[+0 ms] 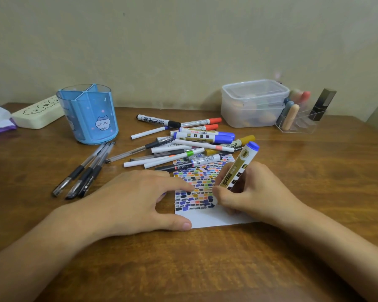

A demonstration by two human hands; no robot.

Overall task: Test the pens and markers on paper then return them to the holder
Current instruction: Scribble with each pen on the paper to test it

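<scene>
1. Wooden desk (292,258) stands against a plain wall and carries everything.
2. Behind the paper (207,219), far to its left, the blue holder (90,114) stands upright with nothing in it.
3. Just behind the paper lies the pile of pens and markers (183,142).
4. On the paper's left edge the left hand (127,203) presses with fingers spread flat.
5. On its right side the right hand (249,197) has its fingers clamped on the blue marker (238,166); its long axis tilts away and rightward, tip down on the paper. The holder is nearer the left hand, I judge.
</scene>
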